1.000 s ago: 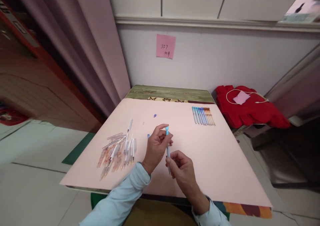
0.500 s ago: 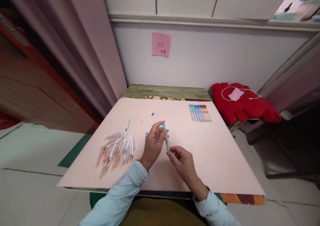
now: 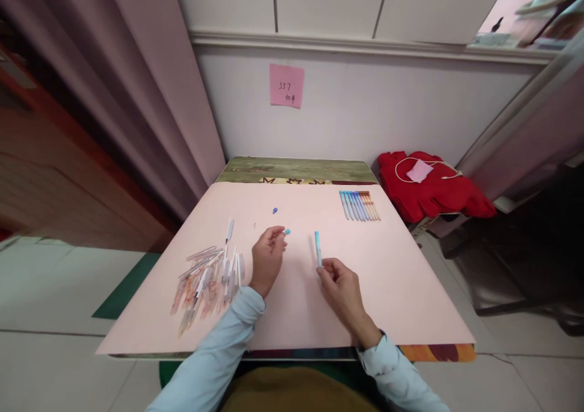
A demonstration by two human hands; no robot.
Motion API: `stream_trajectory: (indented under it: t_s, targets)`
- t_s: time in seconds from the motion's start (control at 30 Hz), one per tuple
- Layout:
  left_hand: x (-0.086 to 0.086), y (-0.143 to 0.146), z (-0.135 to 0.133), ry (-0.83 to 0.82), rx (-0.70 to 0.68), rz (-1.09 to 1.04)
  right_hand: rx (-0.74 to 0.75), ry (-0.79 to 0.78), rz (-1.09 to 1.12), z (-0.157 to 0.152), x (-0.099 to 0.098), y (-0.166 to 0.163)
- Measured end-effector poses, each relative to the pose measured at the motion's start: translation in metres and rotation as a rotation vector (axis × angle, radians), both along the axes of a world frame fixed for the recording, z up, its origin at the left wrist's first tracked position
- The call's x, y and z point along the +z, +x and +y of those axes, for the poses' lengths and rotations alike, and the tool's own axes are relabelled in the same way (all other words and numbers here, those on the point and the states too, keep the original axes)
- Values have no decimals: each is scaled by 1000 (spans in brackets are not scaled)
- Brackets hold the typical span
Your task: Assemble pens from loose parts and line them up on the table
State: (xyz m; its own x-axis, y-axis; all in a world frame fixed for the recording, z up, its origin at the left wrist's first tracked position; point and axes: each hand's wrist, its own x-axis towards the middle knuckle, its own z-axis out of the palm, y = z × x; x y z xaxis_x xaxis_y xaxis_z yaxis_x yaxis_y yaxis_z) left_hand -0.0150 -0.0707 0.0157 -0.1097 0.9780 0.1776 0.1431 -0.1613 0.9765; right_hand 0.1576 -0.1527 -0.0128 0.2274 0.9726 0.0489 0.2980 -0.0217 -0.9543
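Observation:
My left hand [image 3: 267, 260] is closed, pinching a small light-blue pen cap [image 3: 287, 232] at its fingertips. In the fingers of my right hand [image 3: 341, 285] is a light-blue pen barrel [image 3: 318, 246], gripped near its lower end and pointing up and away. The cap and the barrel are apart. Beyond my left hand, a small dark-blue cap [image 3: 275, 210] lies on the pink table cover [image 3: 301, 321]. A tiny pale piece [image 3: 254, 225], too small to name, lies left of it.
To the left is a loose pile of clear and white pen parts [image 3: 212, 278]. At the far right, several pens [image 3: 359, 206] in light blue, blue and brown lie in a neat row. A red cloth [image 3: 406, 196] with a white cable sits beyond the table's right edge.
The light-blue cap has come off the pen. My left hand has moved left with the cap, while my right hand has moved slightly right with the barrel.

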Motion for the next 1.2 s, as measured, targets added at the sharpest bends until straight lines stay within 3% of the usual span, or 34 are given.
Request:
stream_trajectory:
  t_s: [0.17,0.27,0.43,0.53,0.67,0.7,0.8,0.87,1.2]
  targets:
    - [-5,-39,38,80,202,424,-17,-35,89,1,-13,4]
    - [-5,-36,54,7,72,581,12,-32,138,1,-15,-1]
    - [-17,0,68,-69,-78,536,23,-26,149,-1,-13,-7]
    - [-20,13,71,-108,-101,442,29,-13,145,-5,-10,-6]
    - [-10,21,56,-187,-161,222,55,8,138,-12,0,-4]
    - [-5,22,49,-227,-199,98,69,17,125,-13,4,-5]
    - [10,26,29,-462,-291,-584,116,57,66,-16,12,-8]
    - [18,27,18,-525,-268,-804,131,78,32,-17,16,-11]
    - [28,31,2,-500,-190,-877,129,32,27,-18,19,-12]
